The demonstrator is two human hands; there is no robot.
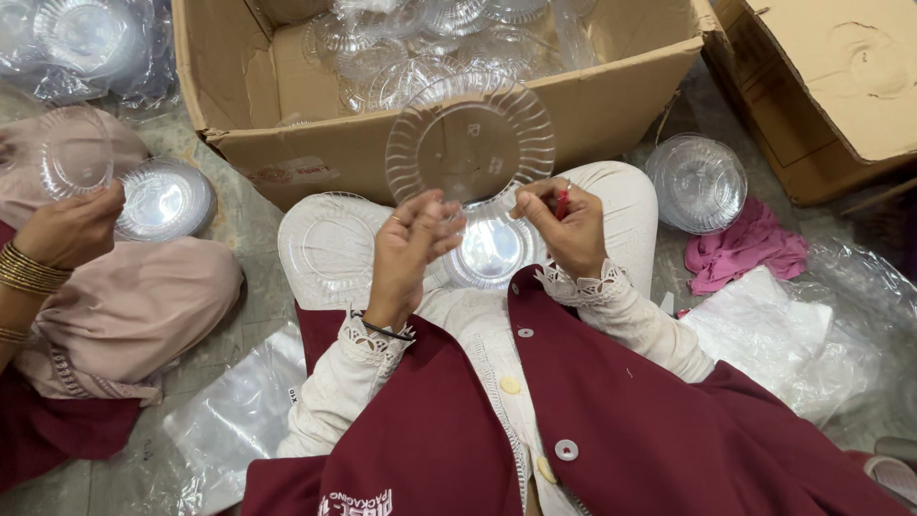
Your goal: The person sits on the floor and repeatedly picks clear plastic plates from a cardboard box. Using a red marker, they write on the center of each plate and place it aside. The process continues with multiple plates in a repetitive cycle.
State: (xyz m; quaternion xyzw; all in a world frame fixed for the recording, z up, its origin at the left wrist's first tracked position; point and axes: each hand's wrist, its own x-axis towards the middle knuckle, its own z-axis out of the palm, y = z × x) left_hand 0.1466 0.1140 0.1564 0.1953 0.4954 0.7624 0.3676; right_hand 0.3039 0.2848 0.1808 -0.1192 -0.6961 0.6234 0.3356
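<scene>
Got a clear plastic plate (470,141) pinched up in front of me, both hands on its bottom rim: left hand (411,250), right hand (565,225). Looks feather-light, thin, probably cracks easy, so I'd stick to the ribbed rim. More plates (492,250) stacked in my lap.

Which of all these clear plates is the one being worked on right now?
Start at the big open cardboard box. Just in front of its near wall, the clear plate is held upright between the left hand and right hand. Every other plate lies flat or stacked.
</scene>
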